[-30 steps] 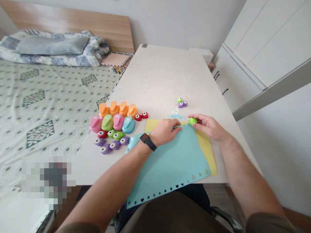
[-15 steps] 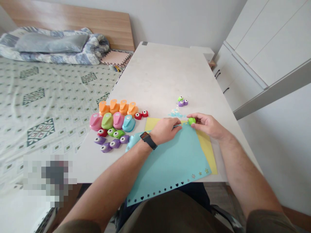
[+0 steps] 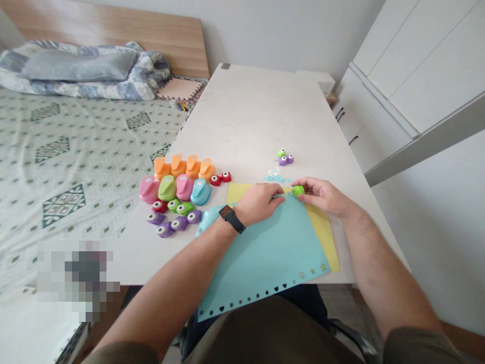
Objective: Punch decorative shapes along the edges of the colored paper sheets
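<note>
A sheet of light blue paper [image 3: 265,242] lies over a yellow sheet [image 3: 326,237] and hangs past the table's near edge. Small stars, hearts and flowers are cut out along its near edge. My left hand [image 3: 259,203], with a dark watch on the wrist, pinches the far edge of the blue paper. In my right hand [image 3: 322,194] is a small green craft punch [image 3: 298,191], held between thumb and fingers at the paper's far right edge. Whether the paper sits in the punch's slot is hard to see.
Several coloured craft punches [image 3: 185,188] stand in rows at the left on the white table [image 3: 261,111]. Beyond my hands are three small punches [image 3: 284,158] and a scatter of blue and white paper bits [image 3: 276,177]. A bed [image 3: 98,131] adjoins the left side.
The green punch has shifted and turned slightly in my right hand at the paper's edge. My left hand stays nearly where it was on the paper.
</note>
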Motion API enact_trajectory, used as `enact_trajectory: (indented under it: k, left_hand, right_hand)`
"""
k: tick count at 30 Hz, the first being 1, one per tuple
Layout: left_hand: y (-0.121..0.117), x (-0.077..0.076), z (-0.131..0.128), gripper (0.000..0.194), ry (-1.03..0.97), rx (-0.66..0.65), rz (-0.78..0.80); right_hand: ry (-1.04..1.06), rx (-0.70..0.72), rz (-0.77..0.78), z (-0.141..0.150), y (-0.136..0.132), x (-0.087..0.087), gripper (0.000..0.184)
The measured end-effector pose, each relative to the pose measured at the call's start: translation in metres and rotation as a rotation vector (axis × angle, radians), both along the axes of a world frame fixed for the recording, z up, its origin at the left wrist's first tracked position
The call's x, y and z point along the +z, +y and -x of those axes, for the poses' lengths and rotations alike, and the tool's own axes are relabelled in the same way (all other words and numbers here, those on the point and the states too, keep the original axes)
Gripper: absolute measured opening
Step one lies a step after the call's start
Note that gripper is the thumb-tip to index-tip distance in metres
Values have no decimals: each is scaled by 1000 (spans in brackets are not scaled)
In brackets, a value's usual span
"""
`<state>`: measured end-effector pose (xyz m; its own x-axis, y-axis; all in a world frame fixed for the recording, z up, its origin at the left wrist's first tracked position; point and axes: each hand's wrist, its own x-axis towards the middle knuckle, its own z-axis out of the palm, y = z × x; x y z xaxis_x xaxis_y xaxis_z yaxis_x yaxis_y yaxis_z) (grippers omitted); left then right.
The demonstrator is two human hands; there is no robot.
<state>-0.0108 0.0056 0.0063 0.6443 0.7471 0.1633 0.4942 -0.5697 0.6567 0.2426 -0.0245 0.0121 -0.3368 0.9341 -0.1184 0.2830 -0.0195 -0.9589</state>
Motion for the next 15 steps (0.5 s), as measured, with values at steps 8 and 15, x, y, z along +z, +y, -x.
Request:
enact_trajectory:
  k: [8, 15]
  left_hand:
    - [-1, 1, -1, 14, -7, 0, -7]
    - [0, 2, 0, 15, -7, 0, -8]
  right_hand:
    - [-16, -4, -5, 2, -1, 0, 49]
    - [-16, -10, -9, 1, 0, -1, 50]
